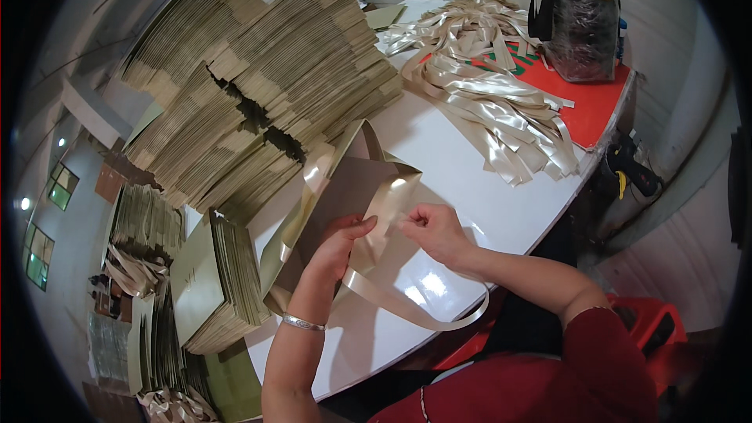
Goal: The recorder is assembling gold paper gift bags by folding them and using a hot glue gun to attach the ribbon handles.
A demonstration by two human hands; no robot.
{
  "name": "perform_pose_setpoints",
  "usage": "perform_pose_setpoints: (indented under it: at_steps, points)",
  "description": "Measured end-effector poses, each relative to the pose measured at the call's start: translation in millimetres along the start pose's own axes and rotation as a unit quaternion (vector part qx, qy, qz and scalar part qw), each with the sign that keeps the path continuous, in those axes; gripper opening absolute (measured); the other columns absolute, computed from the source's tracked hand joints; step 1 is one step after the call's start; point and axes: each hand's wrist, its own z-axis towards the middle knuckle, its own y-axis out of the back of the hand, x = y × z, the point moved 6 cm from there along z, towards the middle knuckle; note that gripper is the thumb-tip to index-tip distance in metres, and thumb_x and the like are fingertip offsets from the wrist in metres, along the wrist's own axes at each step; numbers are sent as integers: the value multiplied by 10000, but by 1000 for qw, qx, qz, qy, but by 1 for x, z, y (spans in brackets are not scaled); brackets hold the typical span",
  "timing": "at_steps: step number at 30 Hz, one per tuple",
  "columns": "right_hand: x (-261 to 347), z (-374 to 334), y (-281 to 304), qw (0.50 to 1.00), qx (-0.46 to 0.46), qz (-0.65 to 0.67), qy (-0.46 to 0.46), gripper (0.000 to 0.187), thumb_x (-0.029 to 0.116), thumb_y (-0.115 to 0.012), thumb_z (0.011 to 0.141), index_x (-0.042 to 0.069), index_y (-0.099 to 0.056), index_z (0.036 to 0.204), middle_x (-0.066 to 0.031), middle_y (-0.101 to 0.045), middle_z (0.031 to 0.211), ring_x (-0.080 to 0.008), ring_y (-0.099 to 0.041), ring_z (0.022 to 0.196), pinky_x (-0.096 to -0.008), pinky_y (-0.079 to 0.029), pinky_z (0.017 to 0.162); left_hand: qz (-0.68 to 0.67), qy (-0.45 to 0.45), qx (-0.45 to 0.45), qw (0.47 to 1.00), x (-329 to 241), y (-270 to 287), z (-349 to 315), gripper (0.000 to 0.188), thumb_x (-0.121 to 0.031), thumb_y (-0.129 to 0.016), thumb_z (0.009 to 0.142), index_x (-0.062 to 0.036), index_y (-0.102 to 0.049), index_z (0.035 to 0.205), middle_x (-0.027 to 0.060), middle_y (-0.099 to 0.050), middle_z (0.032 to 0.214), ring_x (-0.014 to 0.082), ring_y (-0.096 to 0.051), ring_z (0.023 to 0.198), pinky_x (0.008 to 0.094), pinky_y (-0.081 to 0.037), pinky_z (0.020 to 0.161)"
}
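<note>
A gold paper bag lies open on the white table in front of me, its grey inside showing. My left hand grips its near side panel, thumb on the shiny gold face and fingers hidden behind. Close by, my right hand is closed in a pinch beside that panel. Something small and pale seems to be at its fingertips, too small to name. A cream satin ribbon hangs from the bag in a wide loop over the table's near edge. Another ribbon piece shows at the bag's far side.
Tall stacks of flat gold bags stand at the back left, with another stack nearer. Loose satin ribbons spread at the back right over a red sheet. A plastic-wrapped container and a glue gun are at the right edge.
</note>
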Motion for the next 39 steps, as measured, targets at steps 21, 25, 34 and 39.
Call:
perform_pose_setpoints:
  at_steps: [21,25,34,39]
  points:
    - [-9,-24,-26,974,85,161,-138,258,227,-645,866,8,-604,738,-50,-590,630,-99,-547,501,-237,-422,415,-6,-20,29,999,6,-11,-14,186,-150,-643,838,23,-611,900,66,-609,798,125,-594,697,280,-483,579]
    - [-15,-27,-32,966,100,184,-155,264,251,-642,870,10,-602,772,-56,-596,650,-109,-557,501,-246,-431,404,110,-21,13,994,-3,-16,-21,202,-144,-624,842,51,-606,893,68,-615,771,123,-585,658,275,-463,536]
    - [-18,-32,-34,954,167,75,-236,257,258,-633,863,13,-606,790,-85,-611,669,-178,-597,545,-306,-479,465,50,17,-1,999,35,10,10,238,-159,-715,760,37,-625,862,97,-621,780,155,-602,632,280,-467,510]
    - [53,-38,-4,876,-91,-333,336,266,221,-637,811,2,-629,961,-137,-613,748,-361,-575,681,-412,-486,701,320,-43,-125,938,34,33,8,345,-218,-749,739,25,-611,943,98,-628,859,204,-633,740,298,-505,585]
